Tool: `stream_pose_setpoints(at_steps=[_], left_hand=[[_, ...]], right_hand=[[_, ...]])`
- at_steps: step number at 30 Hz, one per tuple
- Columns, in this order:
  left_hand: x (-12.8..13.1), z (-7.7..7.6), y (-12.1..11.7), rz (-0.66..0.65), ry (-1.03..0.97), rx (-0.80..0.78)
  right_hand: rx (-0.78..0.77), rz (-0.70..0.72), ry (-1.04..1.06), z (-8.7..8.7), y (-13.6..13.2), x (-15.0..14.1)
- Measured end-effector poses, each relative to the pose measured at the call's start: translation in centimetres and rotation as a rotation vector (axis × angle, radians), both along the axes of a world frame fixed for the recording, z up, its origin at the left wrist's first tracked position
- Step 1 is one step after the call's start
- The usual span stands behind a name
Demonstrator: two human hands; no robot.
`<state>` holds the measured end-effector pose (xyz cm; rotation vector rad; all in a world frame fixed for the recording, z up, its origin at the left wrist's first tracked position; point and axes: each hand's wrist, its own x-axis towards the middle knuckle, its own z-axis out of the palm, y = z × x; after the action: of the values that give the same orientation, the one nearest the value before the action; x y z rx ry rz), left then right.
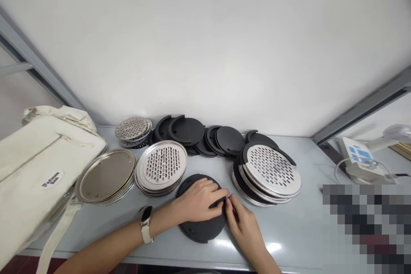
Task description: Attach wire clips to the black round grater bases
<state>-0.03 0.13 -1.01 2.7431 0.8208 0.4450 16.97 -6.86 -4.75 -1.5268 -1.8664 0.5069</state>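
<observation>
A round black plastic disc (199, 232) lies in front of me on the grey table. My left hand (203, 199) reaches across its top, fingers curled, with the index finger and thumb at the disc's right rim. At that same rim my right hand (242, 218) is closed in a pinch, its fingertips meeting the left ones. Whatever small part lies between the fingertips is hidden. To the right, a stack topped by a metal grater disc (272, 170) includes black discs. Left of the disc stands another stack of metal grater discs (163, 165).
Plain metal discs (107, 175) are stacked at left, beside a cream bag (41, 171) with a hanging strap. Along the wall lie a small perforated-disc stack (132, 129) and several black discs (229, 140). A white device (358, 158) with a cable stands at right.
</observation>
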Motion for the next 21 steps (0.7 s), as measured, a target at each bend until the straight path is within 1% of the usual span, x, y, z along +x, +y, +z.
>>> stream_pose_setpoints(at_steps=[10,16,21], left_hand=[[0.0,-0.2,-0.01,-0.008,-0.026,-0.03],[-0.13,-0.08,0.03,-0.02,-0.053,-0.041],[-0.2,-0.11,0.01,-0.025,-0.048,-0.03]], right_hand=[[0.03,-0.023,-0.03,-0.24,0.11,0.1],[-0.007,-0.021,-0.016,0.03,0.12,0.14],[0.006,-0.014,-0.01,0.12,0.06,0.18]])
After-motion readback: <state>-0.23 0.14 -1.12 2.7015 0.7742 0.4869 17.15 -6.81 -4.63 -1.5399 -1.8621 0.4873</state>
